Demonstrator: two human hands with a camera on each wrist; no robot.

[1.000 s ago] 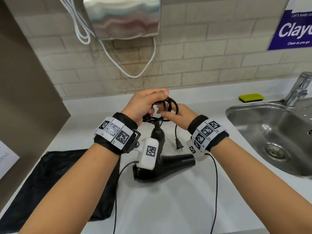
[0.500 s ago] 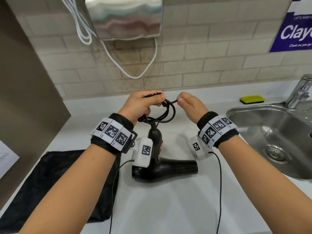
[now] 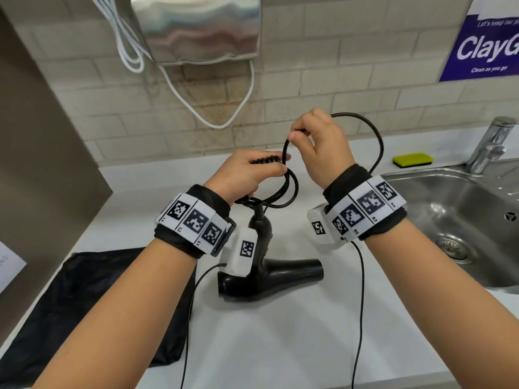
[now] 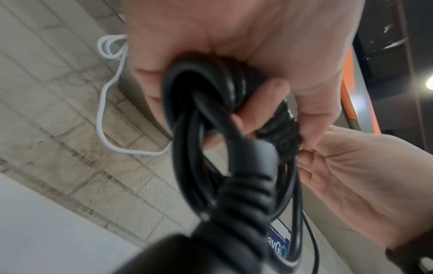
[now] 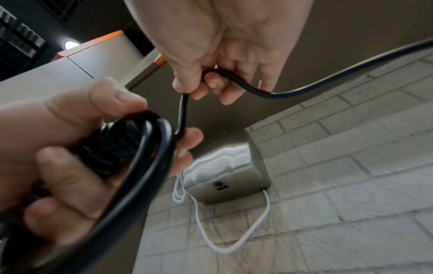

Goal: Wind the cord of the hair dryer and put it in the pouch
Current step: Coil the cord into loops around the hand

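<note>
A black hair dryer [image 3: 269, 279] lies on the white counter, its handle pointing away from me. My left hand [image 3: 247, 175] grips the wound coils of its black cord [image 3: 280, 189] above the handle; the coils [image 4: 211, 115] fill the left wrist view. My right hand [image 3: 320, 144] is raised just right of it and pinches the free cord [image 5: 234, 77] between thumb and fingers. A loose loop [image 3: 376, 144] arcs behind that hand. The black pouch [image 3: 84, 304] lies flat at the counter's left front.
A steel sink [image 3: 455, 220] with a tap [image 3: 491, 141] is on the right, a yellow sponge [image 3: 412, 160] behind it. A steel hand dryer [image 3: 196, 26] with a white cable [image 3: 219, 119] hangs on the brick wall. A brown panel [image 3: 42, 164] stands at left.
My right hand has risen up and to the right, drawing out a larger cord loop. My left hand still holds the coils; the hair dryer has not moved.
</note>
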